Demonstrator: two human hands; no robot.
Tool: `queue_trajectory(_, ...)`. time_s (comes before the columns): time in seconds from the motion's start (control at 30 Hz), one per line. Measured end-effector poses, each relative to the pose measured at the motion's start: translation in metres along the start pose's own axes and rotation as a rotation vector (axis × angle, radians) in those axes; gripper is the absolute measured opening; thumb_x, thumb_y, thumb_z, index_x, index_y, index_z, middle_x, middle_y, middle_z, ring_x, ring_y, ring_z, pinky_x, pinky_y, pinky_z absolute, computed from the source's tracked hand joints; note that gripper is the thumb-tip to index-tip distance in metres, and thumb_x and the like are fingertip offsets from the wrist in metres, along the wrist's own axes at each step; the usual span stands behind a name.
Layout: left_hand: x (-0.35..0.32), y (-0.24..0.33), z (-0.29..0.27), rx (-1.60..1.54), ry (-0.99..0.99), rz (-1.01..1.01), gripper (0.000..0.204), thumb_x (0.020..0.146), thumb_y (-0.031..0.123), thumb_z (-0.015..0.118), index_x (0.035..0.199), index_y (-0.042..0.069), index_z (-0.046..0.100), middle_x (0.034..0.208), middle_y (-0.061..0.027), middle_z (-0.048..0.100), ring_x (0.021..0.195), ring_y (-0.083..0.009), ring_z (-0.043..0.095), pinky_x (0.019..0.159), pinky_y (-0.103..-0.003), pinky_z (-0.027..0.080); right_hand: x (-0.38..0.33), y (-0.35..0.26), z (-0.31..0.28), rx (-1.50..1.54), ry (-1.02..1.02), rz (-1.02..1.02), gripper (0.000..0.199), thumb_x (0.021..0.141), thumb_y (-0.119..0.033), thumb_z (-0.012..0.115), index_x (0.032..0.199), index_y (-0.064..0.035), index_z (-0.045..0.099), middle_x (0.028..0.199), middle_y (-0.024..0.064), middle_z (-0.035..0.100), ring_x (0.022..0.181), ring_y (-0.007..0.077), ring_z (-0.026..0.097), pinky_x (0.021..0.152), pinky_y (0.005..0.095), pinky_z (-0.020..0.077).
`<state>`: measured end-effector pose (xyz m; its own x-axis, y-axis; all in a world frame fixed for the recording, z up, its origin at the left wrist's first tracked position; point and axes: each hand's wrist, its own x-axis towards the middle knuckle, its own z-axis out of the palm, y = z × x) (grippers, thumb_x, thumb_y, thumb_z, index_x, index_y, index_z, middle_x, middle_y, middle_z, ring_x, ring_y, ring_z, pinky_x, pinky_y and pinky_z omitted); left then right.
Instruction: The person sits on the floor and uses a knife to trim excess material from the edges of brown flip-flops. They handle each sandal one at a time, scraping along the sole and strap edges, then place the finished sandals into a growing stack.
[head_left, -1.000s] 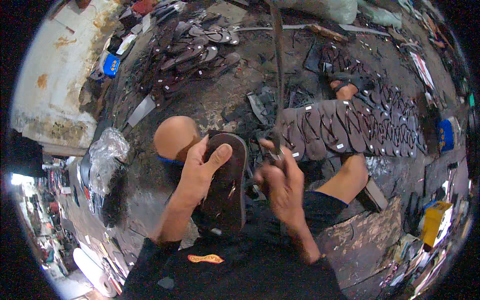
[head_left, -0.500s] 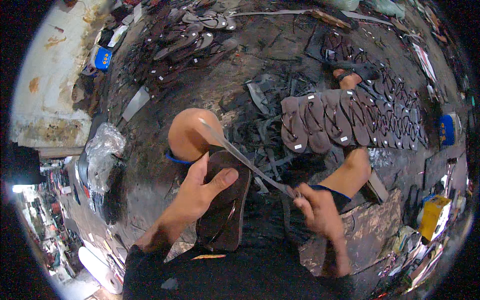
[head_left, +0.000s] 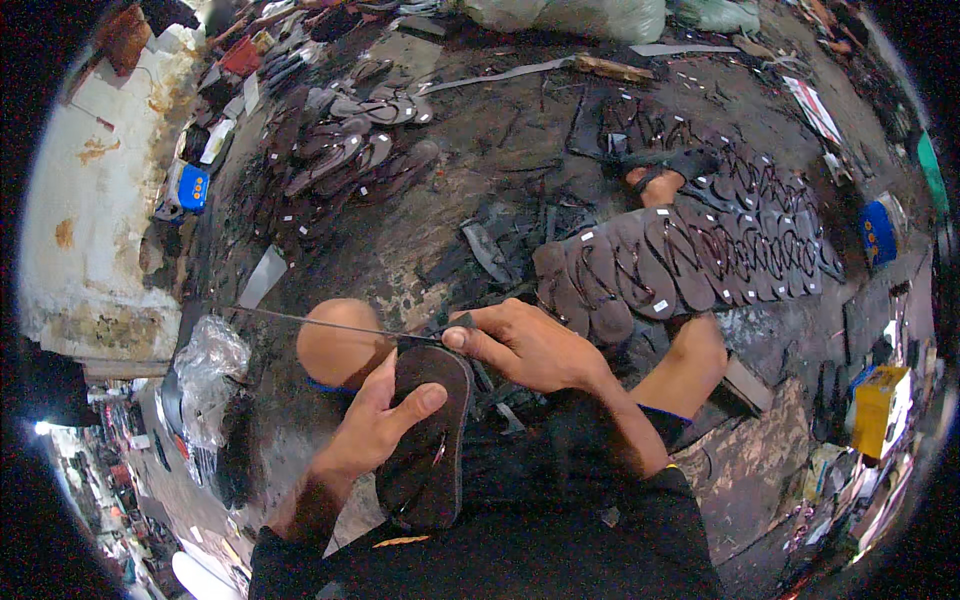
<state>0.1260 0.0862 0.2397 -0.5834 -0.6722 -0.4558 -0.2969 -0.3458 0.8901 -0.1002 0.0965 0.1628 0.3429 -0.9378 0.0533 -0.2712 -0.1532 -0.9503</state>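
My left hand (head_left: 375, 415) is closed around a dark brown flip-flop sandal (head_left: 430, 470), held upright over my lap with the thumb on its face. In my right hand (head_left: 535, 345) is a knife with a long thin blade (head_left: 300, 321), seen nearly edge-on and pointing left. The blade crosses just at the sandal's upper end; whether it touches the edge I cannot tell. Fingers hide most of the knife's handle. Behind the blade shows my bare knee (head_left: 340, 345).
Rows of strapped brown sandals (head_left: 625, 265) lie at the right, with loose sandals (head_left: 350, 150) far left. Dark scraps (head_left: 490, 250) litter the floor between. Clear plastic wrap (head_left: 212, 360) lies at the left, a yellow box (head_left: 880, 410) at the right.
My right hand has moved up and left, bringing the knife to the sandal's upper end; the blade has turned from slanting to nearly level. The left hand still holds the sandal.
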Motion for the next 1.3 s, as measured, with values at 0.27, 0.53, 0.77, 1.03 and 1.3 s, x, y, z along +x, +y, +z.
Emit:
queue_trajectory(0.27, -0.008, 0.000, 0.037, 0.462, -0.735, 0.187, 0.061, 0.099, 0.033, 0.070, 0.141, -0.005, 0.046, 0.127, -0.0150, 0.062, 0.119, -0.0214, 0.057, 0.103, -0.036, 0.047, -0.005, 0.043, 0.023, 0.023, 0.424, 0.075, 0.040, 0.109, -0.034, 0.044, 0.097, 0.0019, 0.057, 0.078, 0.0182, 0.056, 0.071, 0.0248, 0.057, 0.072, 0.0404, 0.0477)
queue_trajectory(0.53, 0.025, 0.007, -0.007, -0.188, 0.577, 0.346, 0.047, 0.085, 0.005, 0.080, 0.129, 0.013, 0.063, 0.117, -0.0089, 0.070, 0.107, -0.0256, 0.068, 0.093, -0.042, 0.058, -0.086, 0.074, 0.021, 0.592, 1.044, 0.383, 0.041, 0.109, -0.039, 0.045, 0.105, -0.0041, 0.065, 0.070, -0.0003, 0.053, 0.060, 0.0078, 0.048, 0.052, 0.0257, 0.0386)
queue_trajectory(0.77, 0.043, -0.020, 0.046, -1.025, 0.260, 0.125, 0.032, 0.090, 0.011, 0.079, 0.120, 0.010, 0.066, 0.116, -0.0066, 0.072, 0.105, -0.0225, 0.071, 0.091, -0.040, 0.062, -0.158, 0.001, 0.103, -0.031, 0.875, 0.094, 0.045, 0.108, -0.045, 0.045, 0.110, -0.0049, 0.064, 0.068, -0.0012, 0.054, 0.057, 0.0085, 0.050, 0.053, 0.0250, 0.0397)
queue_trajectory(1.03, 0.035, -0.028, 0.053, -1.070, 0.246, 0.093, 0.033, 0.092, 0.011, 0.077, 0.122, 0.009, 0.064, 0.117, -0.0058, 0.071, 0.106, -0.0235, 0.071, 0.094, -0.043, 0.061, -0.217, 0.007, 0.158, -0.077, 0.649, 0.434, 0.023, 0.100, -0.031, 0.060, 0.106, -0.0089, 0.063, 0.078, 0.0169, 0.065, 0.066, 0.0388, 0.067, 0.059, 0.0441, 0.0507)
queue_trajectory(1.3, 0.021, -0.054, 0.045, -0.819, 0.273, 0.128, 0.034, 0.092, 0.004, 0.073, 0.124, 0.005, 0.062, 0.116, -0.0091, 0.070, 0.107, -0.0256, 0.070, 0.094, -0.047, 0.060, -0.180, 0.007, 0.074, -0.263, 0.496, 0.416, 0.026, 0.099, -0.037, 0.061, 0.104, -0.0110, 0.062, 0.078, 0.0190, 0.067, 0.073, 0.0416, 0.068, 0.063, 0.0494, 0.0512)
